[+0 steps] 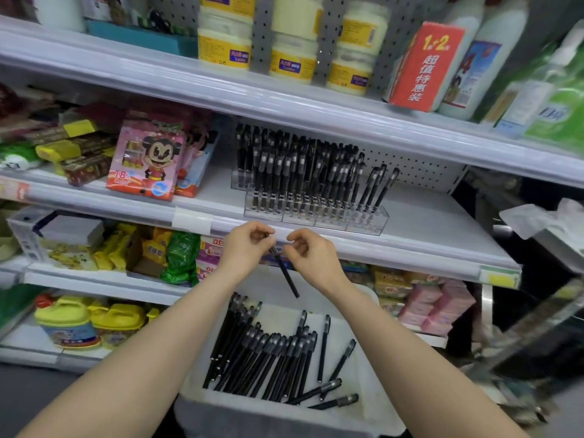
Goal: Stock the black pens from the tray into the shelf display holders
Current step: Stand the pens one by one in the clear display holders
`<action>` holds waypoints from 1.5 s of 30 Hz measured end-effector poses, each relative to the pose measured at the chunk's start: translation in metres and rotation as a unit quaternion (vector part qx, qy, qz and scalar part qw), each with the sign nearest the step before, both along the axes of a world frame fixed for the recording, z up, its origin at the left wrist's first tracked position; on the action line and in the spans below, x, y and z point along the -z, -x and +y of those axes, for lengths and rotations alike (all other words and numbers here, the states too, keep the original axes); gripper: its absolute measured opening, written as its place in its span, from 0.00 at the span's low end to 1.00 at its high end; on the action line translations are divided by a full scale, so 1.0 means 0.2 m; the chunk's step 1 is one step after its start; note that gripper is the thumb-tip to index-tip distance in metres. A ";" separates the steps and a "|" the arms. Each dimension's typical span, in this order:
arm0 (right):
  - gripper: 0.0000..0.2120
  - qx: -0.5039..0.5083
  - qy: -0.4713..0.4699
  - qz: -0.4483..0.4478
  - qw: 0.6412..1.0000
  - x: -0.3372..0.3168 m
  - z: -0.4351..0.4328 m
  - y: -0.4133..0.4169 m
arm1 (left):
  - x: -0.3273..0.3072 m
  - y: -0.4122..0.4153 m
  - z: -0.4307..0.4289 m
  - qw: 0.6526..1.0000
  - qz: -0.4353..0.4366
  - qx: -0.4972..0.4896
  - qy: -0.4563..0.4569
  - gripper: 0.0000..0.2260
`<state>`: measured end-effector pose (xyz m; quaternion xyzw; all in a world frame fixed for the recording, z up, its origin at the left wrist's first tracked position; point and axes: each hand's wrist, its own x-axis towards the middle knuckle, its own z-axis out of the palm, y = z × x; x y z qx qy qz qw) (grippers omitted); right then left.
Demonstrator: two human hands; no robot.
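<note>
- The shelf point(426, 229) runs white across at about chest level; its front rail lies between the hands and the display, so a pen lifted carelessly could knock against that edge
- The tray point(278, 317), white, sits low in front of the person, below the shelf; a pen fumbled past its rim would likely fall among the goods on the lower shelves or to the floor
- The display holders point(369, 221), clear and divided, stand on the shelf, packed upright at the left and thin at the right, where a few pens lean; forcing one into the crowded part could tip its neighbours
- The loose pens point(268, 358) lie bundled in the tray, a few stragglers crossed at the right, so plenty remain to stock
- The left grip point(245, 251) pinches the top end of the held pen; the right grip point(311, 257) curls its fingers onto the barrel just beside
- The held pen point(286, 273) hangs slanted, tip down, above the tray and just under the rail; held so near its top, I reckon a slack handover would let it swing or drop
</note>
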<state>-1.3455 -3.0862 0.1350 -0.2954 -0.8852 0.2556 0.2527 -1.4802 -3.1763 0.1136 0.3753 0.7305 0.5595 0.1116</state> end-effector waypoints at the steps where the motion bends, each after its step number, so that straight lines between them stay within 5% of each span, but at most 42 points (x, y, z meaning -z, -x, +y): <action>1: 0.10 -0.003 0.006 0.003 1.000 0.00 0.00 -0.01 | -0.02 0.00 0.01 1.000 0.008 -0.004 -0.008 0.05; 11: 0.03 -0.013 -0.005 -0.021 1.000 -0.02 0.05 -0.02 | -0.03 -0.05 0.00 0.998 -0.052 0.012 -0.025 0.08; 14: 0.04 0.002 -0.012 -0.009 1.000 -0.08 0.09 -0.02 | 0.08 -0.06 -0.04 0.997 0.036 0.014 0.073 0.14; 20: 0.06 0.018 -0.041 0.072 0.996 -0.28 0.14 0.03 | 0.39 -0.08 -0.08 0.915 0.209 0.081 0.334 0.10; 25: 0.06 0.037 -0.049 0.140 0.988 -0.41 0.16 0.11 | 0.48 -0.11 -0.06 0.847 0.267 0.104 0.448 0.09; 45: 0.09 0.078 -0.006 0.228 0.971 -0.47 0.22 0.35 | 0.56 -0.09 -0.02 0.840 0.297 0.079 0.448 0.10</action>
